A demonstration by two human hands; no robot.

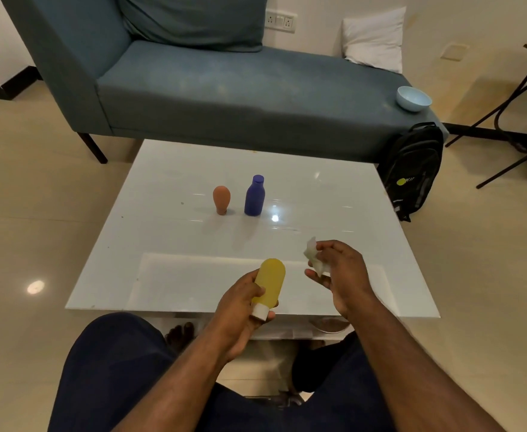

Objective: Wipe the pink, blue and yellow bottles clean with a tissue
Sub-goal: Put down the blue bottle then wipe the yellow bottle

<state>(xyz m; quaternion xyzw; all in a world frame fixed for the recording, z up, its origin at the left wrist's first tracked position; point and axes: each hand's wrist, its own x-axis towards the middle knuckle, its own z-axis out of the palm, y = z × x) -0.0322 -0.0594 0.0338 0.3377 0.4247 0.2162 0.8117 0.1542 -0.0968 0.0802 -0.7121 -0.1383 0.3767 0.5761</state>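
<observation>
We see the left hand (240,310) holding the yellow bottle (268,283) above the near edge of the white glossy bench (168,238). Its fingers (257,289) are curled round the lower body of the bottle, with the thumb under the white cap (259,311), which points down and toward us; the rounded base tilts up and away.

Just to the right, the right hand (340,272) holds a crumpled white tissue (313,255), its fingers clamped on the wad so that part of it sticks out to the left above the thumb. The tissue is near the yellow bottle but apart from it; we see bench surface between them.

Further back, near the middle of the bench, the pink bottle (221,199) stands on its narrow cap, its bulb end up. Just beside it on the right stands the blue bottle (255,196), upright with its cap on top. The two do not touch.

Beyond the bench we see a blue-grey sofa (224,88) with a matching cushion (193,20) at its back, a white pillow (374,39) at its far end and a pale blue bowl (413,98) on the seat corner. A black backpack (415,169) leans against that corner on the tiled floor (31,213). The person's dark trousers (115,369) fill the bottom of the view.
</observation>
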